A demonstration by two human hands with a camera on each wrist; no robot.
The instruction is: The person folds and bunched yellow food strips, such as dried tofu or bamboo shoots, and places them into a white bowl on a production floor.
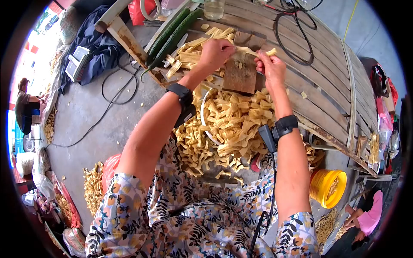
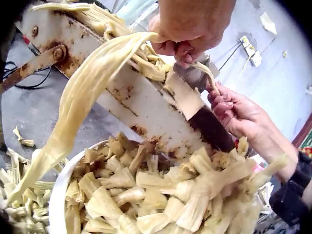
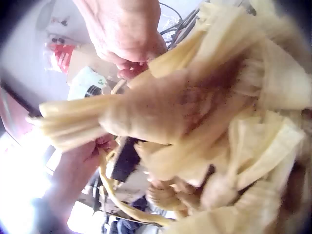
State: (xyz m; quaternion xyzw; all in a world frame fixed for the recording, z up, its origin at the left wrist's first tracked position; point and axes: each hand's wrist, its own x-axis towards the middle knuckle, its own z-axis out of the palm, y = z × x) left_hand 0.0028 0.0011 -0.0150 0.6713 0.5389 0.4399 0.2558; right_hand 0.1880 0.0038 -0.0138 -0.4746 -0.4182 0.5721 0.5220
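A long pale yellow strip (image 1: 246, 50) stretches between the two hands over a wooden board (image 1: 239, 79). My left hand (image 1: 215, 53) pinches it, and in the left wrist view the rest of the strip (image 2: 80, 92) hangs down in a broad, flat band. The right hand (image 1: 272, 69) grips the strip near its other end, thumb against fingers; a short end pokes out past them. Just below the board stands a white-rimmed tub (image 1: 204, 112) heaped with short, knotted yellow pieces (image 1: 241, 124). Uncut-looking strips (image 1: 191, 56) lie beside the left hand.
Two cucumbers (image 1: 174, 34) lie along the slatted table's (image 1: 318, 81) left end, near a glass (image 1: 214, 9). A black cable (image 1: 279, 34) loops across the slats at right. On the floor stand a yellow bucket (image 1: 328, 189) and piles of pieces (image 1: 92, 189). Another person (image 1: 365, 217) sits at right.
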